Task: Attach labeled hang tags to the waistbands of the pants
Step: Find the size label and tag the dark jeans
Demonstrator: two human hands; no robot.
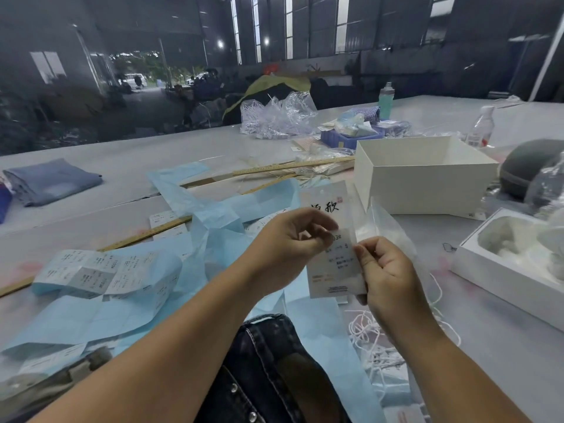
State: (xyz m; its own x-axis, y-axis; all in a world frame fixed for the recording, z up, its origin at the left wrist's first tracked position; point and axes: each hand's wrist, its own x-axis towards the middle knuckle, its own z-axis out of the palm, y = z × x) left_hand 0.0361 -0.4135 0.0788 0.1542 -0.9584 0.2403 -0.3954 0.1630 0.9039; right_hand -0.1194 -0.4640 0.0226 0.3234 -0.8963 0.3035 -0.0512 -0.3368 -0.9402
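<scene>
While dark pants (268, 370) lie on the desk (128, 166) just below it, a white hang tag (331, 239) is pinched by left hand (287, 239) fingers and right hand (387, 270) fingers, left of the white box (424, 175).

Dim overall, cool blue-grey cast. Daylight entering through tall window strips (288, 25) and open doorway (137, 68), both blowing out. Two ceiling lamps (220, 43) flaring. Shadows falling soft and faint across table (128, 166). Straight edges bowing toward frame borders. Background hall reading murky, smeared; near forearms softening slightly.
</scene>
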